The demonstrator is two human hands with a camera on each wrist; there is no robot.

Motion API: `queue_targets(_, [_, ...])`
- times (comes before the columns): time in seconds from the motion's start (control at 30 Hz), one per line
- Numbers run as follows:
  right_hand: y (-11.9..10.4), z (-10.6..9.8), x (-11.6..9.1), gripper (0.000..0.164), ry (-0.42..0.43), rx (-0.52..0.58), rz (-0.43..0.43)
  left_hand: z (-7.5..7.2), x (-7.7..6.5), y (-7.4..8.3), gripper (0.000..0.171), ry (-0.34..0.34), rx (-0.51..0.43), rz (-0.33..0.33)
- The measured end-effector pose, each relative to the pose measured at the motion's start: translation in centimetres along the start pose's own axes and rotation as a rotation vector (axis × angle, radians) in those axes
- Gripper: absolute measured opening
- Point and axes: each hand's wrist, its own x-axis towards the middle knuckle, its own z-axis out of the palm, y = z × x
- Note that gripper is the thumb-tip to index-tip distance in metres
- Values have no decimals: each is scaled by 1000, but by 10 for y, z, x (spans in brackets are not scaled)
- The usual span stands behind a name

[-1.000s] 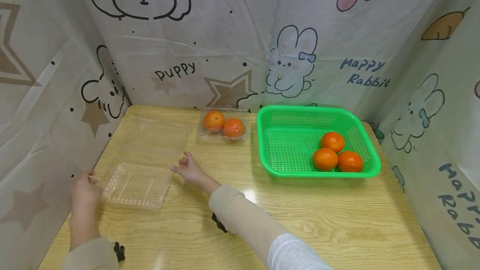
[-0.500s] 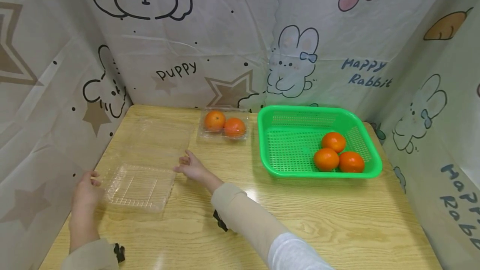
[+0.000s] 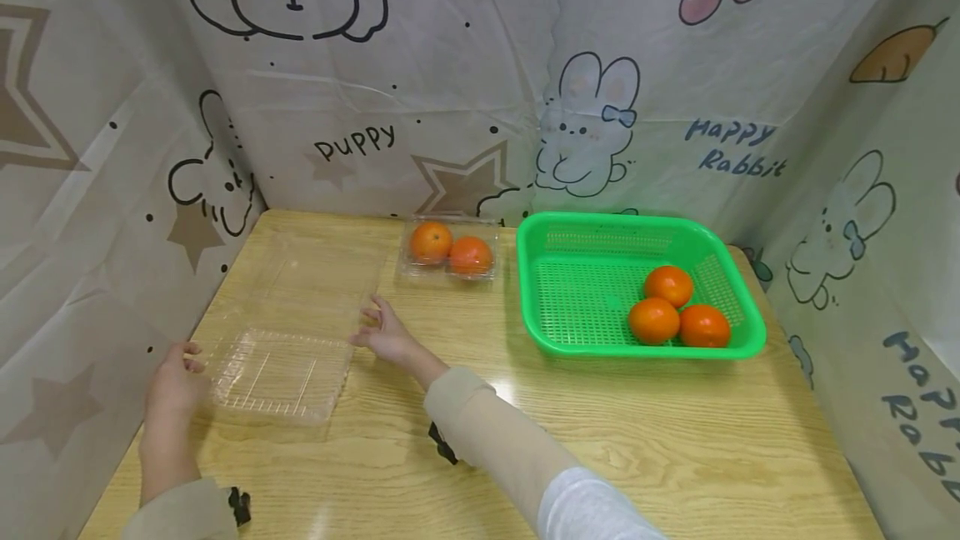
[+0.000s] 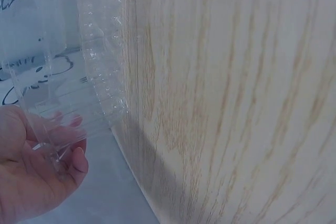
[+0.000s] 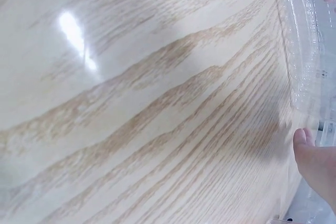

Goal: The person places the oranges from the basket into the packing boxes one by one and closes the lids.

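A clear plastic clamshell box (image 3: 281,377) stands opened out at the left, its ribbed base nearer me and its lid (image 3: 322,273) spread toward the back wall. My left hand (image 3: 172,386) grips the box at its left side; in the left wrist view the fingers (image 4: 79,163) curl round a clear corner. At the right side, near the fold between base and lid, my right hand (image 3: 390,338) pinches the edge. The right wrist view shows the thumb (image 5: 302,142) beside the clear rim, with the other fingers mostly hidden.
A smaller clear box (image 3: 450,269) with two oranges stands by the back wall. To its right is a green basket (image 3: 530,307) with three oranges (image 3: 654,321) in its right half. Printed cloth walls (image 3: 450,90) enclose the wooden table (image 3: 600,432) at the back and sides.
The left hand has shifted slightly right and settled at the box's side. The right hand's fingers have moved a little at the right edge. The box has barely moved.
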Motion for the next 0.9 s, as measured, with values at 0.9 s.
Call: queue_targets(0.9, [5, -26, -5, 78, 1, -111, -181, 6, 1, 0, 41, -85, 5, 204])
